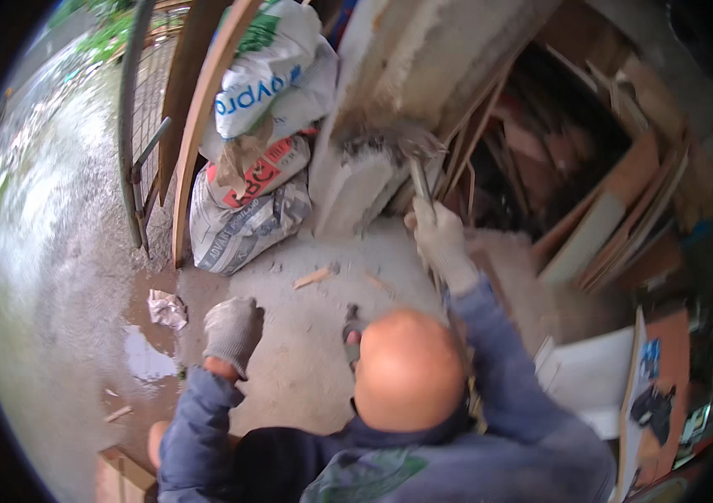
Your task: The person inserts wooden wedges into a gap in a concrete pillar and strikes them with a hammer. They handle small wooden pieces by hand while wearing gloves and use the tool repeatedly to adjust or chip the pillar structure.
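Note:
My gloved right hand (440, 251) grips the long handle of a hammer-like tool (421, 180), whose blurred head is at the broken top of a concrete block (348, 197) at the base of a pillar (407, 59); I cannot tell whether it touches. My gloved left hand (231, 331) is curled closed lower on the left, above the concrete floor (281, 394); its palm is hidden. Beside the block are stacked white and grey sacks (247, 226). My bare knee (407, 369) is in the lower middle, with my foot (352, 339) partly showing beyond it.
Leaning boards and scrap panels (591, 218) crowd the right. A wooden post (189, 168) and a mesh gate (147, 126) stand left of the sacks, beside wet ground with a puddle (147, 356). Wood chips (310, 277), a crumpled wrapper (168, 310) and a wooden box (117, 478) lie around.

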`<action>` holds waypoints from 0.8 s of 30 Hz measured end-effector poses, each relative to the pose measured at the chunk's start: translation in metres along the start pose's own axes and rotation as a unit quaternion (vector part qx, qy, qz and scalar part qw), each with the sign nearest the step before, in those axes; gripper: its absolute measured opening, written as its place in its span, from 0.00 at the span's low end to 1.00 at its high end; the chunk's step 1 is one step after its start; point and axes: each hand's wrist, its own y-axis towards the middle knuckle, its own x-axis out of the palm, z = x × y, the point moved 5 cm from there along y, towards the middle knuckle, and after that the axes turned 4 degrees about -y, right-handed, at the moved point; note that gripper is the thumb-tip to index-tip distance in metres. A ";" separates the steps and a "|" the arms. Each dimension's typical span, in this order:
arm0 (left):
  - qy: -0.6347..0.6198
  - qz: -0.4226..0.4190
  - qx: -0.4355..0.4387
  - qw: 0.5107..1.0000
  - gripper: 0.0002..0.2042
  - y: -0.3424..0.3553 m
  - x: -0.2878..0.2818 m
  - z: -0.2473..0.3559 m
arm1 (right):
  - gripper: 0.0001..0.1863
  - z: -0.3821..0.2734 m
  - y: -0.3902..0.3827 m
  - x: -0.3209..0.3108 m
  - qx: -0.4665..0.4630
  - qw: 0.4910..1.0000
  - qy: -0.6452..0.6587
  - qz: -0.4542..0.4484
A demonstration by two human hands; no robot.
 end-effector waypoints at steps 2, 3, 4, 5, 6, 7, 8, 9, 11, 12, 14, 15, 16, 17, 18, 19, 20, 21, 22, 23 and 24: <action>0.003 -0.034 -0.022 0.999 0.13 -0.008 0.004 -0.008 | 0.14 -0.029 -0.023 -0.020 -0.136 0.985 -0.075 0.073; 0.010 -0.041 -0.036 0.998 0.14 -0.009 -0.002 -0.014 | 0.14 -0.064 -0.030 -0.038 -0.284 0.939 -0.135 0.142; 0.015 -0.034 -0.041 0.998 0.14 -0.009 -0.002 -0.023 | 0.15 -0.078 -0.027 -0.053 -0.179 0.978 0.080 0.071; 0.020 -0.039 -0.036 0.998 0.14 -0.016 0.002 -0.029 | 0.17 -0.087 -0.036 -0.064 -0.049 0.958 0.284 -0.006; 0.021 -0.037 -0.025 0.999 0.14 -0.014 0.003 -0.027 | 0.19 -0.104 -0.033 -0.085 -0.107 0.932 0.344 0.028; 0.024 -0.046 -0.032 0.998 0.14 -0.013 0.003 -0.028 | 0.20 -0.119 -0.031 -0.098 -0.168 0.896 0.408 0.050; 0.023 -0.055 -0.036 0.998 0.14 -0.012 0.003 -0.026 | 0.21 -0.133 -0.031 -0.115 -0.232 0.855 0.459 0.066; 0.023 -0.064 -0.041 0.997 0.14 -0.011 0.004 -0.024 | 0.21 -0.138 -0.029 -0.117 -0.260 0.818 0.506 0.085; 0.026 -0.031 -0.015 0.999 0.14 -0.008 0.001 -0.020 | 0.21 -0.115 -0.019 -0.099 -0.394 0.838 0.296 0.235; 0.018 -0.009 0.011 1.000 0.14 0.000 0.000 -0.009 | 0.21 -0.065 -0.012 -0.063 -0.357 0.906 0.099 0.204; 0.004 -0.006 -0.006 1.000 0.14 0.000 -0.006 -0.005 | 0.23 0.031 -0.001 0.010 0.046 0.998 0.021 0.029; 0.000 0.003 -0.027 1.000 0.14 0.003 -0.010 -0.009 | 0.23 0.010 0.001 0.005 0.243 0.958 0.144 -0.050; -0.003 0.007 -0.035 0.999 0.14 0.007 -0.009 -0.012 | 0.23 -0.008 0.006 -0.005 0.179 0.971 0.155 -0.019; -0.002 0.000 -0.038 0.999 0.14 0.004 -0.009 -0.013 | 0.23 -0.017 -0.005 -0.017 0.126 0.978 0.168 0.013; 0.009 -0.010 -0.046 0.999 0.14 -0.004 -0.013 -0.021 | 0.23 -0.031 -0.018 -0.025 0.074 0.978 0.191 0.041; 0.021 -0.028 -0.051 0.998 0.14 -0.004 -0.010 -0.025 | 0.20 -0.062 -0.021 -0.047 -0.034 0.977 0.207 0.025; 0.022 -0.033 -0.053 0.998 0.14 -0.007 -0.007 -0.029 | 0.21 -0.091 -0.027 -0.066 -0.082 0.961 0.262 0.041; 0.027 -0.035 -0.058 0.997 0.14 -0.011 -0.007 -0.036 | 0.22 -0.113 -0.029 -0.079 -0.131 0.937 0.319 0.057; 0.025 -0.036 -0.064 0.997 0.14 -0.011 -0.005 -0.040 | 0.21 -0.129 -0.030 -0.090 -0.185 0.908 0.371 0.059; 0.029 -0.042 -0.069 0.996 0.14 -0.015 -0.004 -0.046 | 0.21 -0.141 -0.030 -0.099 -0.247 0.870 0.424 0.053; 0.025 -0.044 -0.066 0.997 0.14 -0.011 -0.002 -0.043 | 0.21 -0.149 -0.031 -0.113 -0.304 0.830 0.465 0.046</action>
